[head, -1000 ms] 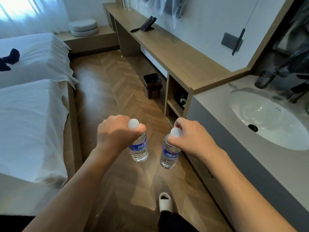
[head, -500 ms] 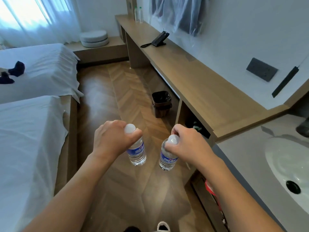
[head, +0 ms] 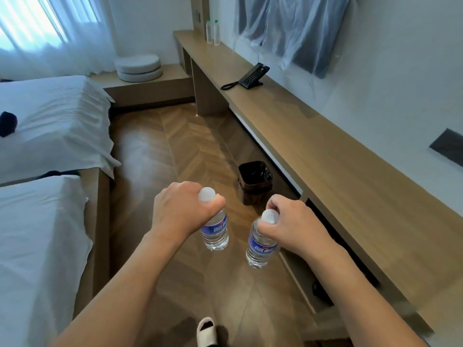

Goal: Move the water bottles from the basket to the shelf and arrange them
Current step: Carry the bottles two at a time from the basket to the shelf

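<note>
My left hand [head: 179, 211] grips the neck of a clear water bottle [head: 216, 230] with a blue label and white cap, hanging upright over the wooden floor. Beside it, my right hand [head: 292, 227] holds a second matching water bottle [head: 260, 247] by its neck. The two bottles hang side by side without touching. A long wooden shelf [head: 325, 156] runs along the right wall. Two more bottles [head: 212, 32] stand upright at its far end. No basket is in view.
A black telephone [head: 253, 76] sits on the shelf. A dark waste bin [head: 254, 182] stands on the floor under the shelf edge, just beyond my right hand. Two white beds [head: 50, 136] line the left. Round cushions [head: 139, 67] lie on a low bench. A slipper [head: 206, 331] shows below.
The view has swung left and forward along the room: the sink has left the frame and the far end of the shelf with two bottles has appeared. Both hands keep their bottles.
</note>
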A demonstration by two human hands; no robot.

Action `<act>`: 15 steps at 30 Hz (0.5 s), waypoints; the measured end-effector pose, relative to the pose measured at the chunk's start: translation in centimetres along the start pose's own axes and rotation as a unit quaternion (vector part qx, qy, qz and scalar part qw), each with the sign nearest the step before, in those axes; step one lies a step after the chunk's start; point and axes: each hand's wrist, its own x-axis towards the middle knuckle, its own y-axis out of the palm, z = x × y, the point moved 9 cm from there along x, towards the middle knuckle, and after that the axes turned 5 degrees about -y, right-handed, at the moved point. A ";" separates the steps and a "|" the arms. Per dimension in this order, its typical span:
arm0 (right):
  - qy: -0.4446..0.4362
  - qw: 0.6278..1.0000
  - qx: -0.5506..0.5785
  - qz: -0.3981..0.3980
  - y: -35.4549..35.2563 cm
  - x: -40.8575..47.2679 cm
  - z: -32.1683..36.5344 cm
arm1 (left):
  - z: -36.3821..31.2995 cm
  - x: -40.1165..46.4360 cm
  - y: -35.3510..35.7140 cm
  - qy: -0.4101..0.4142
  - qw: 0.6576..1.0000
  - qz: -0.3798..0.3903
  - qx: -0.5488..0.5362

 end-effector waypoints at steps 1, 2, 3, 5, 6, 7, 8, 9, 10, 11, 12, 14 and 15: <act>0.000 1.000 0.005 -0.005 0.0 1.9 0.7 | 0.5 2.1 0.0 0.001 1.000 0.000 -0.002; -0.001 1.000 0.012 -0.011 0.0 3.8 1.4 | 1.0 4.1 0.1 0.005 1.000 -0.002 -0.002; -0.002 1.000 0.018 -0.017 0.1 5.7 2.0 | 1.4 6.1 0.1 0.008 1.000 -0.004 -0.001; -0.005 0.999 0.026 -0.023 0.1 9.3 3.3 | 2.4 10.0 0.2 0.012 1.000 -0.007 -0.004; -0.004 0.999 0.029 -0.024 0.1 11.1 3.8 | 2.9 11.8 0.3 0.010 1.000 -0.007 -0.006; -0.004 0.999 0.031 -0.024 0.1 13.0 4.2 | 3.4 13.7 0.5 0.007 1.000 -0.007 -0.007; -0.003 0.999 0.033 -0.024 0.2 14.8 4.6 | 3.9 15.4 0.8 0.004 1.000 -0.007 -0.008; -0.005 0.999 0.035 -0.025 0.2 16.8 4.9 | 4.3 17.2 1.1 0.002 1.000 -0.007 -0.009; -0.007 0.999 0.034 -0.026 0.4 18.8 5.2 | 4.7 18.9 1.5 0.000 1.000 -0.006 -0.011; -0.010 0.999 0.031 -0.027 0.6 20.9 5.5 | 5.1 20.7 2.0 -0.003 1.000 -0.004 -0.014; -0.012 0.999 0.029 -0.025 1.0 23.0 5.7 | 5.6 22.6 2.5 -0.006 1.000 -0.002 -0.017; -0.015 0.999 0.023 -0.017 1.7 27.4 5.7 | 6.3 26.6 3.6 -0.013 1.000 0.000 -0.023; -0.016 1.000 0.018 -0.012 2.1 29.7 5.7 | 6.6 28.6 4.2 -0.016 1.000 -0.001 -0.023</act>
